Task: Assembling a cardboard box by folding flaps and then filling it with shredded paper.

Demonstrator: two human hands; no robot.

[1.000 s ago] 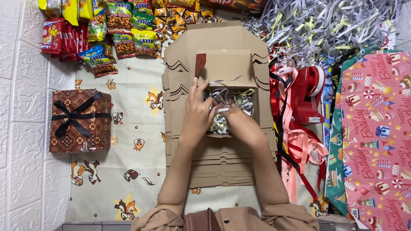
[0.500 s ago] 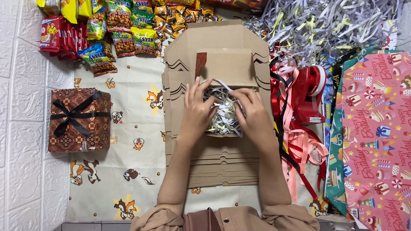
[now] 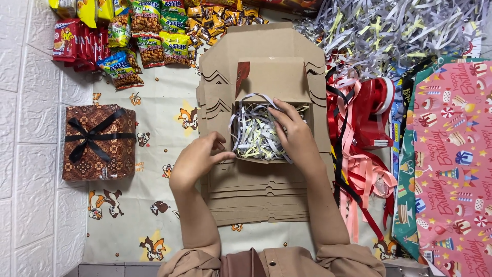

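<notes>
Leftmost, against the white tiled wall, a square brown patterned gift box (image 3: 99,142) tied with a black ribbon bow. Above it, upper left, red, yellow and green snack packets (image 3: 134,36) lie in overlapping rows. Centre: left hand (image 3: 197,159), fingers loosely curled, thumb and fingertips touching the left wall of the open cardboard box (image 3: 271,77). That box sits on a stack of flat cardboard blanks (image 3: 256,197), its lid flap pointing away from the person. Right hand (image 3: 296,136), fingers spread, presses flat on the white and yellow shredded paper (image 3: 253,133) inside. Right: red and pink ribbons (image 3: 359,154), then pink patterned wrapping paper (image 3: 453,154) along the far edge.
</notes>
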